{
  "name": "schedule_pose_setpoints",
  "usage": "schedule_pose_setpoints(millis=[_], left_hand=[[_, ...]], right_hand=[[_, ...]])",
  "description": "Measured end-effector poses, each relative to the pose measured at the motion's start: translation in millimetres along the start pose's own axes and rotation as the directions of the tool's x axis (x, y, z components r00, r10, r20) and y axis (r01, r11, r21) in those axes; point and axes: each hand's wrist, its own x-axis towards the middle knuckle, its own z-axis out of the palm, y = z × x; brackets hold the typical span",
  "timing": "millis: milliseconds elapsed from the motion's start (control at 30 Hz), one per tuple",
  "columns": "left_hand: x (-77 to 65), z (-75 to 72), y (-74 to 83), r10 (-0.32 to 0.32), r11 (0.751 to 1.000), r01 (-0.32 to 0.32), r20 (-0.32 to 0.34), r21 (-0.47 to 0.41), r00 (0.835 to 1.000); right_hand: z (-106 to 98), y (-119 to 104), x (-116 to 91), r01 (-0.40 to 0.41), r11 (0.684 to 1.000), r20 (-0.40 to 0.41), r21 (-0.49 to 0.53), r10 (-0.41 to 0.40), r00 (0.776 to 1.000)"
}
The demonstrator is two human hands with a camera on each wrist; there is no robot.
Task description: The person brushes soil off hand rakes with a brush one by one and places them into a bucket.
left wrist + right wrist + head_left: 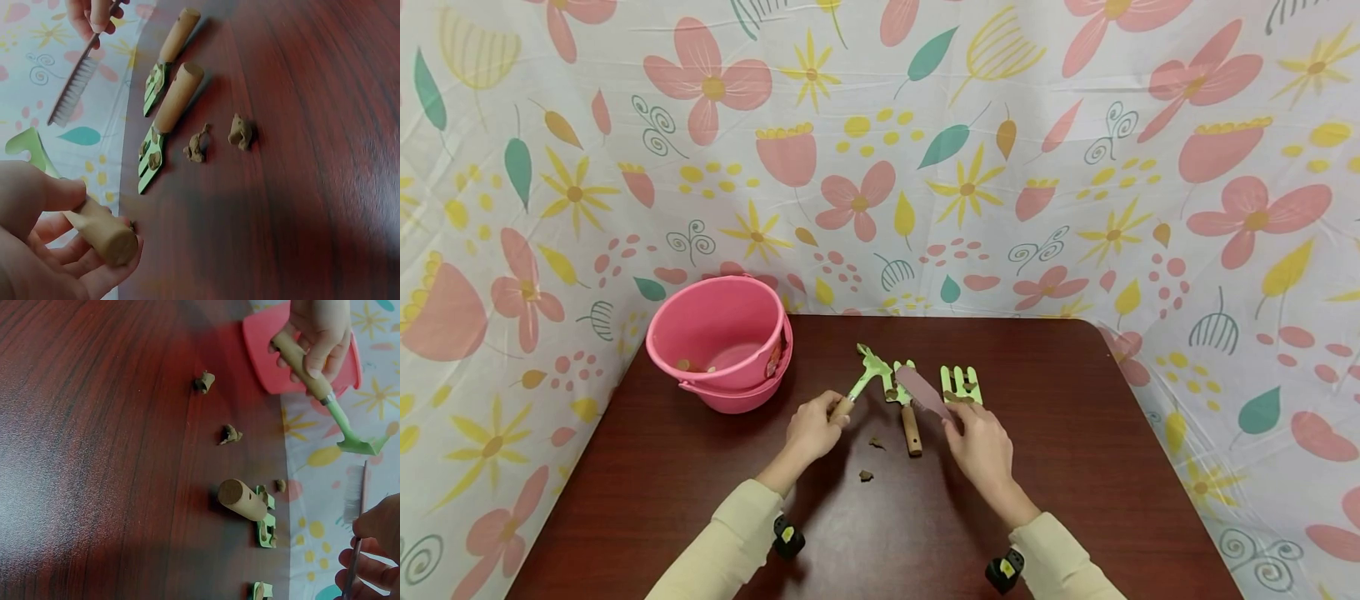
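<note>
My left hand (814,427) grips the wooden handle (100,234) of a small hand hoe, its green metal head (874,364) raised over the back of the table. In my right hand (983,446) is a brush (921,392) with a dull pink back and white bristles (76,90). The brush tip is close to the hoe head in the right wrist view. Between the hands lies a green hand fork (912,429) with a wooden handle and brown bits on its tines. A second green fork (961,383) lies beyond my right hand, brown bits on it too; its handle is hidden in the head view.
Stacked pink buckets (718,379) stand at the table's back left, some brown bits inside the upper one. Brown crumpled clumps (866,476) lie on the dark red-brown table (1075,467) in front of the forks. A flower-patterned cloth (880,167) hangs behind the table and at its sides.
</note>
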Motion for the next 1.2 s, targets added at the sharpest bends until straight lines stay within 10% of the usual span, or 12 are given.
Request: schedule_pose_setpoints(millis=[233,500,833,1200], left_hand=[[-0.1,6.8,-1.3,-0.016,0.962,0.037,0.080,-0.272,0.997],[-2.0,17.2,-1.0,-0.072,0.780,0.201,0.234,-0.593,0.970],[-4.9,29.9,-1.4,0.016,0.546,0.339,0.414,-0.766,0.910],[-7.0,36.9,-1.4,0.096,0.409,0.407,0.482,-0.817,0.871]], right_hand=[[1.0,-1.4,3.3,-0.003,0.999,-0.013,0.035,0.004,1.000],[-1.2,-8.2,10.4,-0.032,0.997,0.009,0.066,0.032,0.999],[6.7,-10.4,18.0,0.052,0.987,-0.126,0.152,-0.033,0.992],[-0.9,-22.8,24.8,0.035,0.983,-0.045,0.179,-0.028,0.999]])
